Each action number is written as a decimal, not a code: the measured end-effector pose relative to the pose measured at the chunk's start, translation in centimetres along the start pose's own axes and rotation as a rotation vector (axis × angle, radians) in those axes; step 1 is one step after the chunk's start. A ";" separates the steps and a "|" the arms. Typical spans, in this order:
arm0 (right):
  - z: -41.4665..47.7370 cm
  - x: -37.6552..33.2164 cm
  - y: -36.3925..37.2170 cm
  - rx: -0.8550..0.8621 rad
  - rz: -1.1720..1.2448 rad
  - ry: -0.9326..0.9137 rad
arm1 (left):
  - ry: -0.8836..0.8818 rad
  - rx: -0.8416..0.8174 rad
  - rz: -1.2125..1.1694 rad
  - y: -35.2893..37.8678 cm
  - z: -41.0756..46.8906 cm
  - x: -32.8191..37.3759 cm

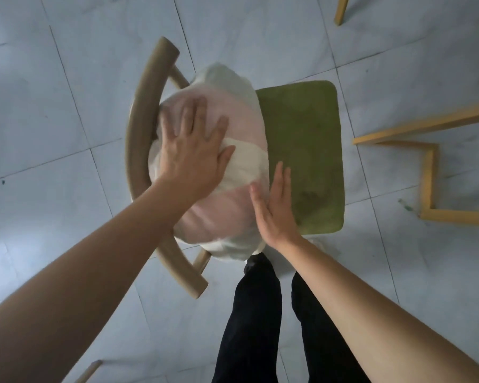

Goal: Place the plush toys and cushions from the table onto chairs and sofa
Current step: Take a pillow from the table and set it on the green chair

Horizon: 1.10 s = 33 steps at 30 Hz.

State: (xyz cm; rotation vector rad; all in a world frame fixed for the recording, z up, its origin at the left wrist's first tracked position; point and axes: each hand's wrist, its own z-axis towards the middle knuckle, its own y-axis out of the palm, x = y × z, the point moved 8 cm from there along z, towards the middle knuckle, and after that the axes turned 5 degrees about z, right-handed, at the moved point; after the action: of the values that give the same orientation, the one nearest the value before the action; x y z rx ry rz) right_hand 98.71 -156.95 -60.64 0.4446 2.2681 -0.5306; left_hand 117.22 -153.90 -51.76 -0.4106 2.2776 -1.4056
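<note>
A pink and white striped cushion [230,205] leans against the curved wooden backrest [134,139] of a chair with a green seat pad [304,139]. My left hand [194,150] lies flat on the cushion's upper face, fingers spread. At the cushion's right edge, where it meets the seat, my right hand [274,208] presses flat with fingers straight. Neither hand grips the cushion.
Yellow wooden frames [429,175] of other furniture stand on the grey tiled floor to the right, and another yellow leg [342,9] shows at the top. My legs in black trousers [260,313] stand just in front of the chair. A wooden leg tip [90,370] shows at bottom left.
</note>
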 end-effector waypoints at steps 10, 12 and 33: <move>-1.3 1.8 2.1 -0.010 0.009 0.064 | 0.170 -0.109 0.348 0.0 8.2 4.7; -1.6 2.4 2.5 -0.064 0.027 0.067 | 0.250 -0.031 0.372 -0.1 7.7 6.3; -6.7 0.0 -2.6 -0.137 -0.187 -0.111 | -0.301 0.064 -0.833 0.9 -16.3 3.5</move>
State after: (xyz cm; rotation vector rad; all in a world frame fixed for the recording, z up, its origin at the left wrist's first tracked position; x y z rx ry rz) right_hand 93.54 -155.81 -55.83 0.1317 2.2330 -0.4776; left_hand 105.97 -142.56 -46.88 -1.5600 1.8619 -1.6072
